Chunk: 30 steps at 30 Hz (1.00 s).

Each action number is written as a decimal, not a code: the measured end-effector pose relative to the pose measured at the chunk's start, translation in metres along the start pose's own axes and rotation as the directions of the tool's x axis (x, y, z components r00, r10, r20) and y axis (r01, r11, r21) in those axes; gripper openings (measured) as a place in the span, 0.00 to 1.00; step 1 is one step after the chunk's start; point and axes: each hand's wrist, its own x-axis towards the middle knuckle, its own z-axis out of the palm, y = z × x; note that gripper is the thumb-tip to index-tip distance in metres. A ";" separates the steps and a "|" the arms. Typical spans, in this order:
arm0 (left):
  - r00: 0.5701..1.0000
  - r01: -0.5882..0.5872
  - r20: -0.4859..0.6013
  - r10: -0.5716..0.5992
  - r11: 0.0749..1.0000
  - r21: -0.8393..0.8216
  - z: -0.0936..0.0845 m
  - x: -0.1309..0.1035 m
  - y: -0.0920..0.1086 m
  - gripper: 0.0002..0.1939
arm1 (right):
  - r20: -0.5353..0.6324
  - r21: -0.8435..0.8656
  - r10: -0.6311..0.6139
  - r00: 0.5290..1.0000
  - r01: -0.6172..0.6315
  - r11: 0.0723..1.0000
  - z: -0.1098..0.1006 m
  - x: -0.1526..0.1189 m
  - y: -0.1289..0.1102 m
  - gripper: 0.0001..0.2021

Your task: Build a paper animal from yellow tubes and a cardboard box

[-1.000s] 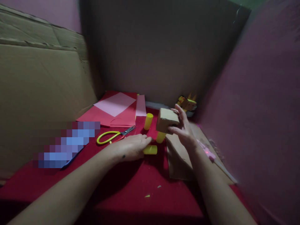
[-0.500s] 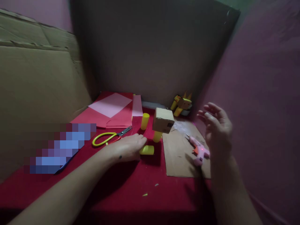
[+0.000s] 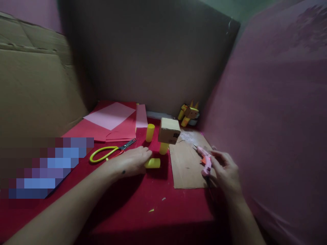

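Note:
My left hand (image 3: 136, 159) is closed around one end of a short yellow tube (image 3: 154, 163) lying on its side just above the red tabletop. Right behind it, a small cardboard box (image 3: 169, 131) rests raised on a yellow tube (image 3: 164, 148). Another yellow tube (image 3: 150, 132) stands upright to the left of the box. My right hand (image 3: 226, 168) has its thumb and fingers at the back of a pink glue gun (image 3: 204, 161), closed on it; some fingertips are hidden. The gun, with an orange trigger, is over a flat cardboard sheet (image 3: 182, 173).
Yellow-handled scissors (image 3: 104, 154) lie left of my left hand. Red and pink paper sheets (image 3: 112, 115) are stacked at the back left. A yellow-and-brown cardboard animal figure (image 3: 189, 113) stands at the back right. Paper scraps (image 3: 151, 210) lie in front; panels and a pink wall enclose the table.
My right hand has come down from the air onto the glue gun. My left hand stays on the yellow tube. The whole view has shifted slightly.

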 end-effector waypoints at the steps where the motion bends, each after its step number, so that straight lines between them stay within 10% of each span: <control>1: 1.000 0.001 -0.001 -0.001 1.000 -0.001 0.000 0.000 0.000 0.12 | 0.023 0.002 0.026 0.999 -0.026 1.000 0.001 -0.001 -0.005 0.15; 7: 1.000 0.003 -0.015 -0.002 0.999 0.040 0.005 0.002 -0.004 0.14 | 0.109 -0.094 0.057 0.992 -0.047 0.995 0.004 -0.005 -0.029 0.14; 20: 0.998 -0.015 -0.061 0.015 1.000 0.003 0.008 0.000 -0.007 0.15 | -0.029 0.017 0.240 0.970 -0.240 0.971 -0.005 -0.031 0.003 0.14; 30: 0.991 -0.096 0.052 0.125 0.917 -0.387 -0.023 -0.012 -0.006 0.18 | -0.056 0.091 0.313 0.948 -0.307 0.947 0.000 -0.036 0.011 0.13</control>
